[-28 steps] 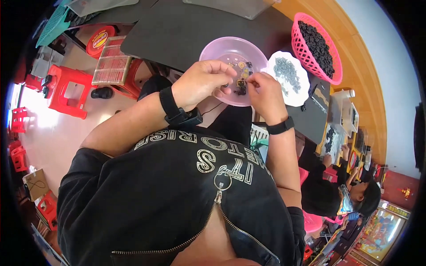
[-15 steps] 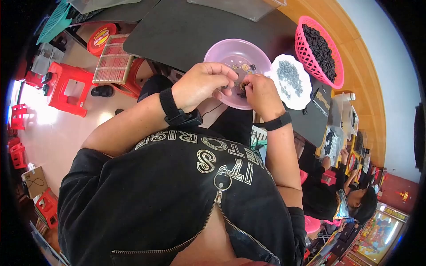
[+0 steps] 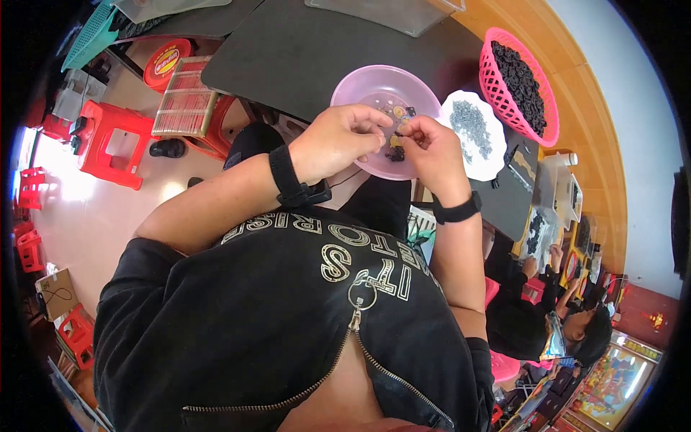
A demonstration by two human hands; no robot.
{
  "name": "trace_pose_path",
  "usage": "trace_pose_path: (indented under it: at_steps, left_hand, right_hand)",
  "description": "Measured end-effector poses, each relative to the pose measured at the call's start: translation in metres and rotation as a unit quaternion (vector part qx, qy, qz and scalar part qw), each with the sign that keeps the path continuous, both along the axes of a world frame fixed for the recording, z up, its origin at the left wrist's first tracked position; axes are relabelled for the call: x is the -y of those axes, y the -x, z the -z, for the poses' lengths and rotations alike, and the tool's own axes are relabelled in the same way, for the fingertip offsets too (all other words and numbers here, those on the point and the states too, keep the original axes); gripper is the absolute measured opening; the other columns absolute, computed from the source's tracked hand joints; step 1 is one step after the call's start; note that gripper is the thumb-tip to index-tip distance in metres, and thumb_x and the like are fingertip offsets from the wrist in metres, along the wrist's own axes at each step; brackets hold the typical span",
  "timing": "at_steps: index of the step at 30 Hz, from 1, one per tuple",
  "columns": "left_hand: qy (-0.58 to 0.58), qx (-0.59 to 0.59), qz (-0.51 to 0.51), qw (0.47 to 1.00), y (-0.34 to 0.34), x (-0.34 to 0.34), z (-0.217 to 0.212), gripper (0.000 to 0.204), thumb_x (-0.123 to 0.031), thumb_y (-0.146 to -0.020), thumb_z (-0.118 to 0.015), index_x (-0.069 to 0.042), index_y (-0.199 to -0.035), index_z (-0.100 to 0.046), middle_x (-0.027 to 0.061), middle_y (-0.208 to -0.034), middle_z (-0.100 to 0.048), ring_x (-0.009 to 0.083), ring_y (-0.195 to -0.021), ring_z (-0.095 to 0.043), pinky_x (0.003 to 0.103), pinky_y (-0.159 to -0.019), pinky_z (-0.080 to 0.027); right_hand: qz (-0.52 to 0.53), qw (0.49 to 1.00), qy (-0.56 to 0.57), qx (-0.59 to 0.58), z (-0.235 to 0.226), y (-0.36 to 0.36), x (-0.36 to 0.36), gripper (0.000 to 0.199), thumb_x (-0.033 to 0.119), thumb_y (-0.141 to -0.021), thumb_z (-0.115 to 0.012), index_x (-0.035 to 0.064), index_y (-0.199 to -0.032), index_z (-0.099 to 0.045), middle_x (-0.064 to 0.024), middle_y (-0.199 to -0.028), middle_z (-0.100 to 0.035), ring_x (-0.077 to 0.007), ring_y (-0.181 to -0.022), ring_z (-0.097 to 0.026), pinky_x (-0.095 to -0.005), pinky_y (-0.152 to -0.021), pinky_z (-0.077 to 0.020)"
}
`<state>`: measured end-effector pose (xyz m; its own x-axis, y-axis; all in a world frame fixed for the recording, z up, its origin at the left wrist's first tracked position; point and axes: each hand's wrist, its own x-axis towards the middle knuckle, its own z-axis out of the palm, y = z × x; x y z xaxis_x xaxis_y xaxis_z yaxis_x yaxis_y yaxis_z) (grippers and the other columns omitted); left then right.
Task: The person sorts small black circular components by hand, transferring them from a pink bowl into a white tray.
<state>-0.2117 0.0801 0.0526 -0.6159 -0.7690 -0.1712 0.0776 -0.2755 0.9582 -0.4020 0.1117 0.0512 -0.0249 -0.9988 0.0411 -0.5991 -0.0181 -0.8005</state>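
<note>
Over the pale pink basin [image 3: 367,83] my left hand [image 3: 342,142] is closed, its thumb and fingertips curled together. Whatever it may hold is too small to name. Facing it, my right hand [image 3: 437,155] pinches thumb and forefinger together above the same basin; a tiny dark thing may be between them, but I cannot make it out. Small black pieces [image 3: 394,153] lie in the basin below the fingers, with a few yellowish and dark bits beside them. Right of the basin, a white scalloped plate [image 3: 492,162] carries a heap of small grey pieces [image 3: 469,126].
A pink lattice basket [image 3: 497,90] full of black ring-shaped pieces [image 3: 520,83] stands at the far right of the black table [image 3: 281,65]. Clear plastic boxes [image 3: 565,191] line the right side, where another person [image 3: 529,317] works. Red stools [image 3: 115,144] stand at left.
My right hand has shifted slightly right and turned, its fingers lifting off the black pieces in the basin. My left hand has moved a little to the right, fingers still curled.
</note>
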Motion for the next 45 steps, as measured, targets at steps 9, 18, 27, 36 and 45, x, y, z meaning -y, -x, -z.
trace_pose_path:
  at_steps: [9, 18, 27, 36, 45]
  left_hand:
    - [-0.008, -0.008, 0.017, 1.000, 0.007, -0.003, -0.007, 0.013, -0.013, -0.087, -0.057, -0.001, -0.093, -0.059, -0.0015, -0.072, -0.055, 0.0042, -0.062, -0.048, 0.017, -0.054, -0.040]
    - [-0.074, -0.016, -0.008, 0.997, 0.011, -0.005, -0.010, 0.016, -0.020, -0.090, -0.054, -0.004, -0.090, -0.058, -0.0025, -0.072, -0.054, 0.0032, -0.059, -0.047, 0.016, -0.050, -0.037]
    - [-0.021, -0.014, 0.011, 1.000, 0.009, -0.008, -0.010, 0.018, -0.022, -0.091, -0.053, -0.004, -0.089, -0.057, -0.0016, -0.074, -0.055, 0.0028, -0.059, -0.046, 0.016, -0.049, -0.038]
    - [-0.026, -0.031, 0.022, 0.999, 0.007, -0.012, -0.011, 0.016, -0.019, -0.089, -0.055, -0.003, -0.087, -0.057, -0.0019, -0.070, -0.054, 0.0030, -0.057, -0.046, 0.016, -0.050, -0.038]
    - [-0.006, -0.024, 0.009, 1.000, 0.005, -0.012, -0.011, 0.016, -0.019, -0.089, -0.055, -0.003, -0.086, -0.057, -0.0020, -0.069, -0.053, 0.0031, -0.056, -0.045, 0.016, -0.049, -0.038]
  right_hand:
    - [-0.010, 0.947, -0.031, 0.320, -0.011, -0.015, -0.020, 0.007, -0.005, -0.078, -0.060, 0.0015, -0.081, -0.058, 0.0016, -0.072, -0.058, -0.0033, -0.065, -0.052, -0.0179, -0.060, -0.0424]
    - [0.036, 0.909, -0.007, 0.414, -0.007, -0.009, -0.029, 0.007, 0.000, -0.080, -0.062, 0.0007, -0.087, -0.062, -0.0022, -0.075, -0.061, -0.0066, -0.067, -0.055, -0.0186, -0.062, -0.0435]
    - [0.065, 0.928, 0.018, 0.366, -0.012, -0.015, -0.037, 0.012, -0.001, -0.081, -0.061, -0.0030, -0.092, -0.064, -0.0067, -0.080, -0.065, -0.0092, -0.069, -0.058, -0.0210, -0.066, -0.0470]
    - [0.056, 0.938, 0.023, 0.342, -0.015, -0.022, -0.041, 0.009, 0.000, -0.083, -0.060, -0.0040, -0.090, -0.063, -0.0060, -0.079, -0.064, -0.0093, -0.071, -0.059, -0.0215, -0.068, -0.0474]
    - [0.057, 0.948, 0.019, 0.312, -0.017, -0.024, -0.043, 0.007, 0.001, -0.083, -0.060, -0.0036, -0.088, -0.063, -0.0043, -0.078, -0.064, -0.0078, -0.071, -0.057, -0.0201, -0.068, -0.0459]
